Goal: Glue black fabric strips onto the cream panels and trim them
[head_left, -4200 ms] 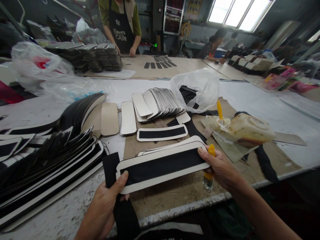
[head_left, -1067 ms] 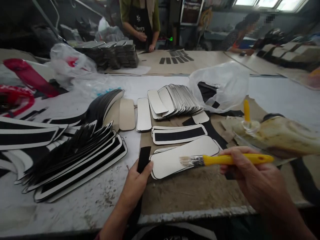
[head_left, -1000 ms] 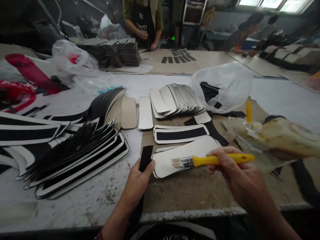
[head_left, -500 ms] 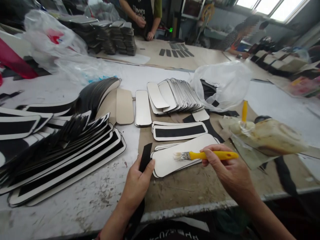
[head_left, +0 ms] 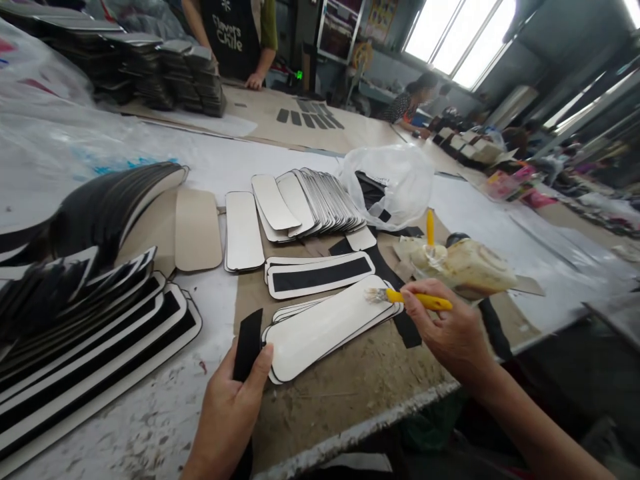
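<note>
My left hand (head_left: 227, 400) is closed around a black strip (head_left: 249, 337), its thumb pressing the left end of a white rounded panel (head_left: 320, 327). That panel tops a small pile of similar pieces, and its surface looks glossy in places. My right hand (head_left: 447, 327) grips a yellow-handled paintbrush (head_left: 433, 303). The whitish bristles touch the panel near its right end. Just behind lie white panels with a black band (head_left: 325, 275) down the middle.
Fanned white panels (head_left: 275, 203) and a large black-and-white stack (head_left: 150, 340) surround the work. At right, a second yellow handle (head_left: 430, 227) sticks up from a yellowish plastic bag (head_left: 483, 267). A clear bag (head_left: 415, 180) holds black pieces. Across the table stands a person in an apron (head_left: 230, 33).
The brush has travelled from the panel's middle toward its right end. My left hand keeps its hold on the strip. The whole view has turned to the right.
</note>
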A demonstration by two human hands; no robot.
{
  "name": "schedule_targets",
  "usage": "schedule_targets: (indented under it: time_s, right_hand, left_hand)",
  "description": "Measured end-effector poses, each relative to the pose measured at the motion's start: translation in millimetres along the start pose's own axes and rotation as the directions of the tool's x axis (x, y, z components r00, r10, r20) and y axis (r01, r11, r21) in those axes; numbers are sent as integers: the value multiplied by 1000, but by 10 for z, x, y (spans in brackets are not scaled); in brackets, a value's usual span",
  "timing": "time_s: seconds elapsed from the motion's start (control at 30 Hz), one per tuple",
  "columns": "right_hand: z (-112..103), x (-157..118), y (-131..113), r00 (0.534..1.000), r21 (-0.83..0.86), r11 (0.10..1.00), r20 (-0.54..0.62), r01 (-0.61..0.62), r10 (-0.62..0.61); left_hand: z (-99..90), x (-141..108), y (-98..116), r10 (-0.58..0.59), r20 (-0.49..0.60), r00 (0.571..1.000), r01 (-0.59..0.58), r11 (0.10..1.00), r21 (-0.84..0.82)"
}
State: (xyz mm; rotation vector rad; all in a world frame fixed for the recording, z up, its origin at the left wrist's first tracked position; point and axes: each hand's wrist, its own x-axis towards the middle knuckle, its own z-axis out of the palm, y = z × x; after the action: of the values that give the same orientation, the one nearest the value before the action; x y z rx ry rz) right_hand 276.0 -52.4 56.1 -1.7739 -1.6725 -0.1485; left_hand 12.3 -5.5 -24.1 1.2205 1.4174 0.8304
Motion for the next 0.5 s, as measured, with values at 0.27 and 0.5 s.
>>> schedule_targets:
  time_s: [0.27,0.5]
  right_hand:
    - [-66,27,50,989,-75,986,14,150,-150]
    - [-231,24,-29,983,-67,981,3,182,-182]
  left_hand:
    - [-17,9,38,23,-2,1000,-23,1000,4]
    - [-43,65,23,23,41,999,-25,998,53]
